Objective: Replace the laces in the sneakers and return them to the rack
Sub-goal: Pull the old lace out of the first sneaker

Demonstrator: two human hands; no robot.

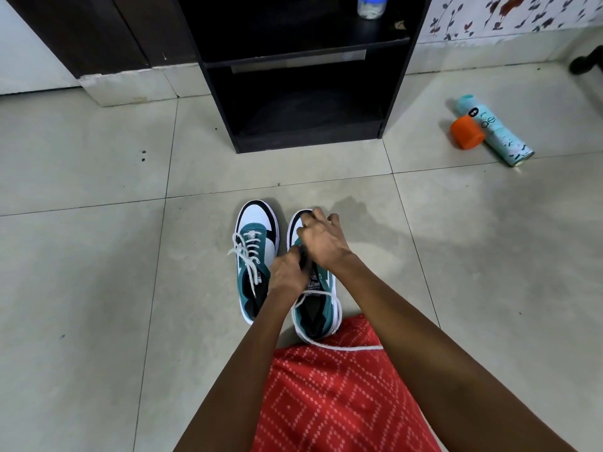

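Observation:
Two teal, white and black sneakers stand side by side on the tiled floor, toes pointing at the black rack (300, 102). The left sneaker (256, 252) is laced with a white lace whose ends hang loose. Both hands are on the right sneaker (316, 308). My left hand (287, 275) grips its dark tongue area. My right hand (321, 239) lies over the eyelets near the toe with curled fingers; what it holds is hidden. A loose white lace (321, 344) loops around the right sneaker's heel and runs onto my red patterned clothing.
The rack's lower shelf holds nothing; a small jar (370, 6) stands on the upper shelf. A teal spray can (496, 133) and an orange cap (465, 132) lie on the floor to the right. My red clothing (336, 393) fills the lower middle.

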